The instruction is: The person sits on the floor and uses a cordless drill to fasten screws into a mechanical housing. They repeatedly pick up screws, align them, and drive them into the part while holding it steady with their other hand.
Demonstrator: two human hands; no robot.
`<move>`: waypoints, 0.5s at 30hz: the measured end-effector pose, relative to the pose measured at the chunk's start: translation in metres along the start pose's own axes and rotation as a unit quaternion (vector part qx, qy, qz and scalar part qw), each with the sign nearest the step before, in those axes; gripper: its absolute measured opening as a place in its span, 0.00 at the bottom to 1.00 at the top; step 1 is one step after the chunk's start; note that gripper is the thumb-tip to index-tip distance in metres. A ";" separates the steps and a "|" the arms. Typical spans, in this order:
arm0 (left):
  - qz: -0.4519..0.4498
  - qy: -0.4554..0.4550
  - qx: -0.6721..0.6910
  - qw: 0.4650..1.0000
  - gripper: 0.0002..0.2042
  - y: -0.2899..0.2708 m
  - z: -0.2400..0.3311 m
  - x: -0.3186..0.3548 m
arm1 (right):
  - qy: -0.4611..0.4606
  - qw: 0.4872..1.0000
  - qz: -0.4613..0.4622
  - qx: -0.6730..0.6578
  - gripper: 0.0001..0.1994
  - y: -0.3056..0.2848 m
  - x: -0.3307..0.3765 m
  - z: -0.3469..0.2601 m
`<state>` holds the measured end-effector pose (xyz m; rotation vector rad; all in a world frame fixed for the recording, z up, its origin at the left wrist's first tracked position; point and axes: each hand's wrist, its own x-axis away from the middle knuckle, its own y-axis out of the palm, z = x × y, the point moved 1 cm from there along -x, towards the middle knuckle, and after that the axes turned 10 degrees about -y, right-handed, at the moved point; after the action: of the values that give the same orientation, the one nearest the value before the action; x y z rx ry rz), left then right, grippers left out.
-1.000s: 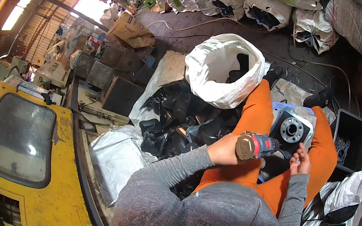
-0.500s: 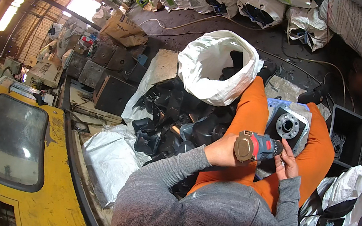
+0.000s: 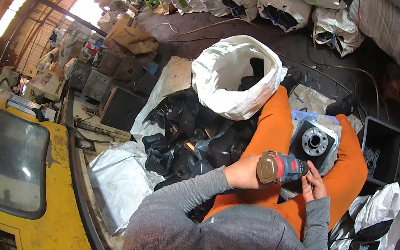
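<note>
My left hand (image 3: 243, 172) is wrapped around a cordless drill (image 3: 287, 169) with a red and dark grey body, its chuck aimed to the right above my lap. My right hand (image 3: 315, 186) is closed, fingertips bunched beside the chuck; something small and shiny may be between them, too small to name. Just beyond the drill, between my knees, a round metal flange (image 3: 304, 146) with a ring of holes sits on a black plate (image 3: 326, 154). Under the plate, part of a pale blue tray (image 3: 299, 114) shows.
Black moulded parts (image 3: 180, 122) are heaped to my left, beside an open white sack (image 3: 201, 81). On the right stand a dark bin (image 3: 394, 152) with metal parts and a white bag (image 3: 387, 202). A yellow machine panel (image 3: 57, 176) fills the lower left. Hoses (image 3: 351, 69) cross the floor.
The view has shifted slightly. Both hands and the drill keep nearly the same place over my lap, with my right fingers still by the chuck.
</note>
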<state>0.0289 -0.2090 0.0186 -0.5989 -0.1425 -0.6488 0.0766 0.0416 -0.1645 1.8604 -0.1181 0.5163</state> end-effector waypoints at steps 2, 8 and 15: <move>0.015 -0.020 -0.018 1.000 0.25 -0.001 0.003 0.002 | -0.003 0.999 0.016 0.033 0.25 -0.001 0.000 -0.002; -0.022 -0.076 -0.175 0.981 0.37 0.009 -0.016 0.026 | -0.062 0.996 0.061 0.017 0.27 -0.011 -0.006 -0.006; -0.004 -0.027 -0.294 0.955 0.41 0.050 -0.062 0.046 | -0.061 0.993 0.053 0.089 0.24 -0.003 -0.008 0.002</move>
<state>0.0920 -0.2364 -0.0419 -1.1919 0.0012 -0.6833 0.0707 0.0392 -0.1709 2.0687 -0.2608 0.5000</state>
